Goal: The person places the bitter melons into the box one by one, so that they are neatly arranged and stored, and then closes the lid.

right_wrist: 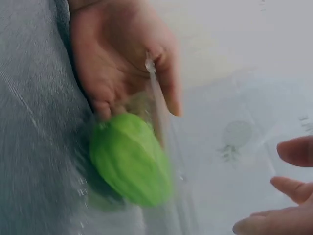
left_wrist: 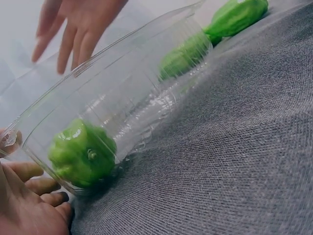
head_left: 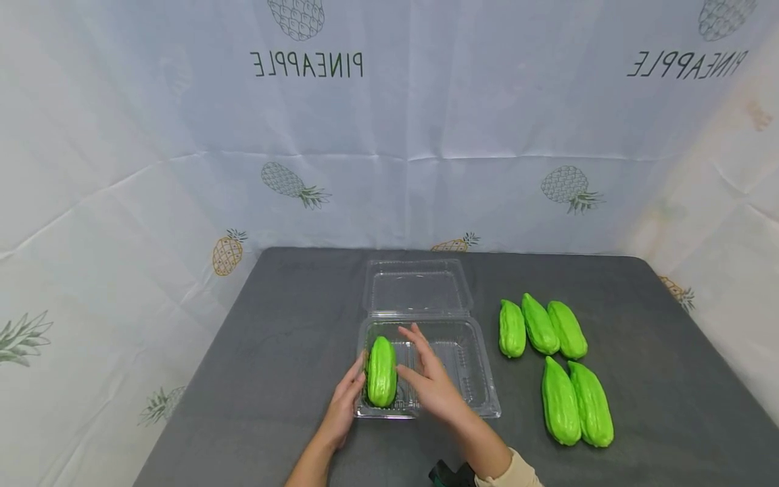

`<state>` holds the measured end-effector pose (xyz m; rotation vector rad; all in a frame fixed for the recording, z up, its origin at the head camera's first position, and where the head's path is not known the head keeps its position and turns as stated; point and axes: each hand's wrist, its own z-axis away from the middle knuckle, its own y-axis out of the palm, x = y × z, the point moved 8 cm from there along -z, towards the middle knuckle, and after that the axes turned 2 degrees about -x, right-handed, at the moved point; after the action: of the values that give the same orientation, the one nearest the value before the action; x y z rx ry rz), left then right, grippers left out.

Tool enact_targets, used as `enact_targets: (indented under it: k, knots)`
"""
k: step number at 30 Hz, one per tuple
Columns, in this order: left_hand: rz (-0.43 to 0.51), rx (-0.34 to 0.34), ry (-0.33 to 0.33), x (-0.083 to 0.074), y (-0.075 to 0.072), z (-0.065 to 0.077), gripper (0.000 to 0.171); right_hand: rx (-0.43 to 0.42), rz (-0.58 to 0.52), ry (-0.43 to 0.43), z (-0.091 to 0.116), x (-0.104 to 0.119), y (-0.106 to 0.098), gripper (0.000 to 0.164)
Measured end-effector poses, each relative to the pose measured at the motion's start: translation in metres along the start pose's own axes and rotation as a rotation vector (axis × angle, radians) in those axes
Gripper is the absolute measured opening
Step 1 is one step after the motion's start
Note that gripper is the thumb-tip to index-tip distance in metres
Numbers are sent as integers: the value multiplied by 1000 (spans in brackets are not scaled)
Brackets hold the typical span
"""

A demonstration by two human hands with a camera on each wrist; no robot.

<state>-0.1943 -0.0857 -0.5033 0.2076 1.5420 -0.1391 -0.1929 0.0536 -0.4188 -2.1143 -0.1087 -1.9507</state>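
Observation:
A clear plastic clamshell box [head_left: 481, 365] lies on the table, its lid [head_left: 420, 287] folded back flat. One bright green ribbed gourd [head_left: 382, 372], like a bitter melon, lies lengthwise along the box's left side. My left hand [head_left: 342, 402] rests against the outside of the left wall, palm toward the gourd; in the left wrist view the fingers [left_wrist: 41, 186] lie low beside the wall. Over the box, just right of the gourd, my right hand [head_left: 435, 385] hovers with fingers spread, holding nothing. In the right wrist view the gourd [right_wrist: 129, 159] lies beyond its fingertips.
Right of the box lie more green gourds: three in a back group [head_left: 538, 328] and two in a front group [head_left: 578, 402]. A dark object [head_left: 452, 473] shows by my right forearm. Pineapple-print cloth [head_left: 408, 122] hangs behind the grey table [head_left: 292, 325].

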Motion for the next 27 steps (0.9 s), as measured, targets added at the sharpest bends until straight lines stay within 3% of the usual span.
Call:
enact_targets:
  k: [6,12,17,21,27]
  knots:
    - [21,-12,3,1,-1,0,58,10,35,-44,20,11,-20,56]
    - [15,-9,10,0,0,1,57,-103,197,-149,36,16,-42,60]
    - [16,-9,-3,0,1,1,57,-174,285,-182,49,16,-62,68]
    - [19,-7,3,0,2,1,58,-228,332,-155,59,11,-80,77]
    - [16,-14,11,0,1,1,57,-273,356,-35,70,-8,-101,85]
